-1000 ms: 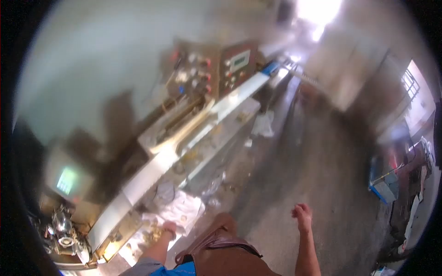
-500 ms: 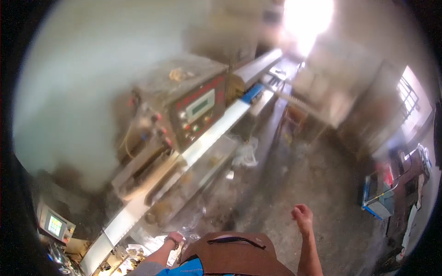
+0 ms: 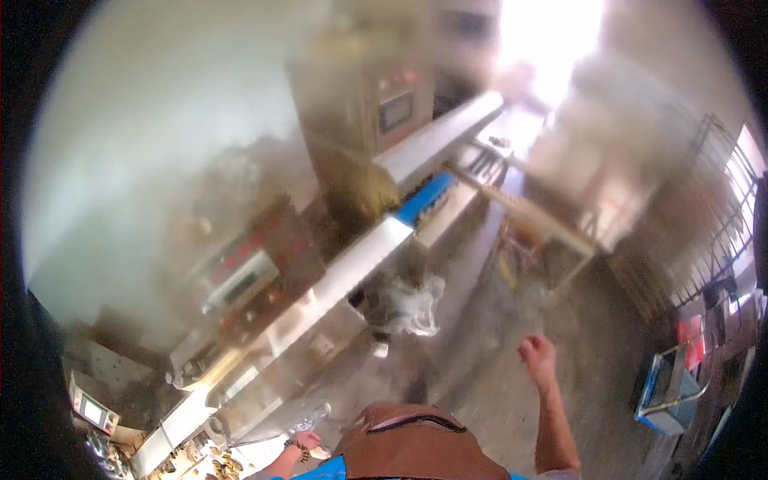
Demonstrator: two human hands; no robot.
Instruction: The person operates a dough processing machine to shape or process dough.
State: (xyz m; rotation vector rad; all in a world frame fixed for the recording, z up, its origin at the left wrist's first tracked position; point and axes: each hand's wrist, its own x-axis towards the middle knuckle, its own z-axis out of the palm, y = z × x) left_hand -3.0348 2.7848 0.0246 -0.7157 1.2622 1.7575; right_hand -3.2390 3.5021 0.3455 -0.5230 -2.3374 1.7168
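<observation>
My right hand (image 3: 538, 358) hangs out in front of me over the grey floor, its fingers curled in with nothing showing in them. Low at the left, my left hand (image 3: 306, 440) is beside my body, a dark beaded bracelet (image 3: 298, 450) on its wrist; its fingers are small and blurred. Clear plastic (image 3: 314, 417) is close by that hand. A brown apron (image 3: 416, 444) covers my front. Along my left runs a long white conveyor belt (image 3: 344, 276), with a machine's control panel (image 3: 248, 284) over it.
A blue section (image 3: 426, 198) of the line lies farther ahead, near another panelled machine (image 3: 396, 108). Crumpled clear plastic (image 3: 408, 308) hangs beside the belt. A wooden frame (image 3: 544, 220) stands ahead right, a blue-edged cart (image 3: 668, 396) at the right. A small screen (image 3: 94, 410) is at lower left.
I have moved forward along the line; the control panel has shifted down and left in view, and the cart is lower. My right hand has swung slightly up and right; the left is lower.
</observation>
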